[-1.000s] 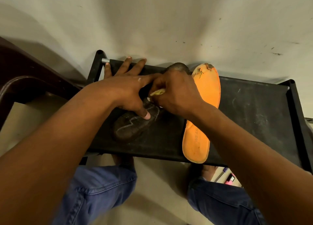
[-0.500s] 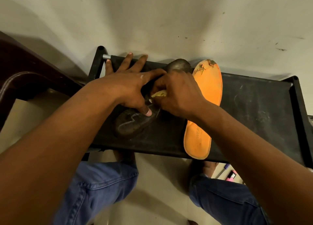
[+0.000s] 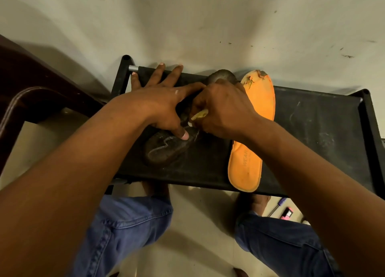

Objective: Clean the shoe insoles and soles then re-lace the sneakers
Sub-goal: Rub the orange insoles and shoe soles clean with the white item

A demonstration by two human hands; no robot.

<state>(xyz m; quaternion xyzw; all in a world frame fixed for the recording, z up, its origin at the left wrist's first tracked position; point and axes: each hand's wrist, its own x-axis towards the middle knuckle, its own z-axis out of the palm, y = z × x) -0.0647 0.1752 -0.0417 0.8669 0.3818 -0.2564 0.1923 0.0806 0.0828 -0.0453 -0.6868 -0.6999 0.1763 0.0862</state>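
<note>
A dark insole lies bottom-up on the black rack shelf, with pale wet streaks on its heel end. My left hand rests flat on it, fingers spread and thumb pressing its middle. My right hand is curled round a small yellowish scrubbing piece held against the insole; what the piece is cannot be told. An orange insole lies lengthwise to the right, its worn toe end at the back and its heel over the shelf's front edge.
The shelf stands against a pale, scuffed wall. A dark wooden chair is at the left. My knees in blue jeans are below the shelf. Small items, one pink, lie on the floor at the lower right.
Both hands stay on the dark insole; my right hand shifts slightly with the yellowish piece. The view has tilted a little.
</note>
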